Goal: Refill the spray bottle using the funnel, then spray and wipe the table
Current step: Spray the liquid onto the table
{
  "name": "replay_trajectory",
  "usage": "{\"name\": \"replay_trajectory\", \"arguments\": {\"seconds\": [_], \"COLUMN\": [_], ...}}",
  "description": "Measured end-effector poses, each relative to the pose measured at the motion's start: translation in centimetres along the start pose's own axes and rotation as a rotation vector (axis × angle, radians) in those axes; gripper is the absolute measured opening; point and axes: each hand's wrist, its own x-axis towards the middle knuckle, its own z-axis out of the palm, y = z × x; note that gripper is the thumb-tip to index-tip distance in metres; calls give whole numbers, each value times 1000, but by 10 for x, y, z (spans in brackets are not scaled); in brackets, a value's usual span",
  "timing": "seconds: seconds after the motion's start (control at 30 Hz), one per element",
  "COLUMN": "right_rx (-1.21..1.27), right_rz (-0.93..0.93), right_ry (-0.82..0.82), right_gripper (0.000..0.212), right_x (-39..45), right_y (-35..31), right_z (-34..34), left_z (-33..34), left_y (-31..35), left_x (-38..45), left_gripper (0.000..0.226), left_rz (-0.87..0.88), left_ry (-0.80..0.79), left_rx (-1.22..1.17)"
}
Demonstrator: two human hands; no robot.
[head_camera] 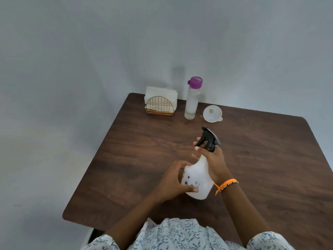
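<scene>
Plain grey wall behind a dark wood-grain worktop (pixel 252 159), seen from above. Left hand (pixel 173 181) curls round the white body of the spray bottle (pixel 198 179), thumb across its front; right hand (pixel 214 159) wraps the neck just under the black trigger head (pixel 209 139), fingertips showing beyond the collar. The bottle is held tilted away from the person, over the middle of the worktop; whether its base touches the surface cannot be told. At the far edge stand a napkin holder (pixel 159 105), a purple-capped water bottle (pixel 192 100) and, just beside it, the white funnel (pixel 212 113) lying mouth up. Judged step: unscrewing the trigger head. To do it well, the left grip should brace the body while the right turns only the collar; bringing the bottle upright first would avoid spilling any liquid left inside.
</scene>
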Motion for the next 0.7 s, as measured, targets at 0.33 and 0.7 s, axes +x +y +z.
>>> {"name": "replay_trajectory", "arguments": {"seconds": [0.33, 0.7], "right_rx": [-224, -200], "right_rz": [445, 463], "right_ry": [-147, -83], "right_gripper": [27, 35], "right_x": [17, 24], "right_y": [31, 27], "right_z": [46, 21], "left_z": [-30, -12], "left_y": [-36, -39], "left_x": [4, 28], "left_gripper": [12, 11], "left_rz": [-388, -451], "left_ry": [314, 232], "left_rx": [-281, -232]}}
